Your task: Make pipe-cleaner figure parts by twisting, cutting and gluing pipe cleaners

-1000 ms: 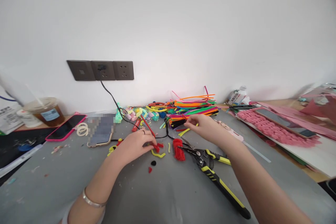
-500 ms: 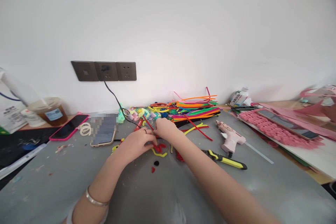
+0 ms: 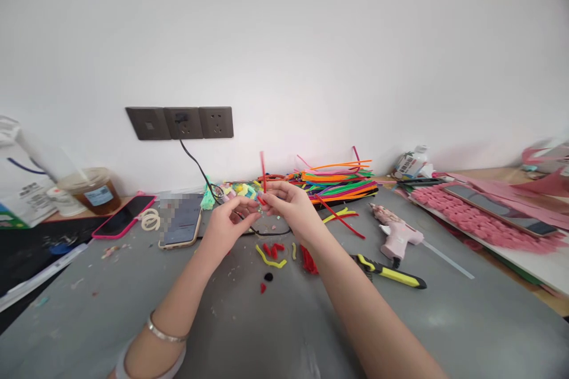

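Observation:
A red pipe cleaner (image 3: 263,173) stands nearly upright above the grey table, pinched low down in the fingers of my right hand (image 3: 288,204). My left hand (image 3: 231,219) is close against it from the other side, fingertips closed together at the lower end; exactly how they grip it is partly hidden. Below the hands lie short bent red pieces (image 3: 273,250), a yellow piece (image 3: 270,259), a black round piece (image 3: 268,277) and a small red bit (image 3: 263,288). A red bundle (image 3: 310,260) is partly covered by my right forearm.
Colourful pipe cleaners (image 3: 340,183) are heaped by the wall. To the right are yellow-handled pliers (image 3: 391,273), a pink glue gun (image 3: 399,237) and a pink knitted piece (image 3: 484,222). Phones (image 3: 124,217) and a drink cup (image 3: 91,189) stand left; a black cord (image 3: 194,161) hangs from the socket.
Both hands have risen off the table pieces, and the red pipe cleaner now points upright between them. The red and yellow pieces below are uncovered. The view has shifted slightly.

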### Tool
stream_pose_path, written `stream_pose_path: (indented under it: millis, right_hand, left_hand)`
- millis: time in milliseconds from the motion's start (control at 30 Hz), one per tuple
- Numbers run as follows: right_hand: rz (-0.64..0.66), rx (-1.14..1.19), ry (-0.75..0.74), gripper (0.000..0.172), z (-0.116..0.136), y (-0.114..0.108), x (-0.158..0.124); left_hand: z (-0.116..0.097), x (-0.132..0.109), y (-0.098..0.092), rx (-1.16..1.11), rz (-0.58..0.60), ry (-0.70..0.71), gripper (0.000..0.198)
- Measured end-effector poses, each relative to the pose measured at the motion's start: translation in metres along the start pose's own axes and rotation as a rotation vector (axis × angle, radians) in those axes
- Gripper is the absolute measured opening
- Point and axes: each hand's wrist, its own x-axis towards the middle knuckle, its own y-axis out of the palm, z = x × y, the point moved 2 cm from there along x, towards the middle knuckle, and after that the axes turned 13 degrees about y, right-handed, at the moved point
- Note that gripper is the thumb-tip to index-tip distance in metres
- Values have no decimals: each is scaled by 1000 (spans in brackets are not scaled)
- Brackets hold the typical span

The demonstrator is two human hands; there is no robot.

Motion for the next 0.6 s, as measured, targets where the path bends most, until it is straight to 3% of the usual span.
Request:
stream_pose_path:
  millis: [67, 267, 467, 600]
  right_hand:
    - [28, 223, -6, 25, -7, 5, 1]
    - [41, 389, -14, 28, -26, 23, 6]
    - [-49, 395, -156, 27, -29, 35, 4]
    - [-27, 368, -212, 23, -32, 35, 3]
  left_hand:
    - [0, 1, 0, -149, -60, -47, 25]
    - [2, 1, -2, -308, -160, -148, 27]
    - [3, -1, -3, -424, -132, -223, 25]
    - [2, -2, -1, -591, -67, -303, 24]
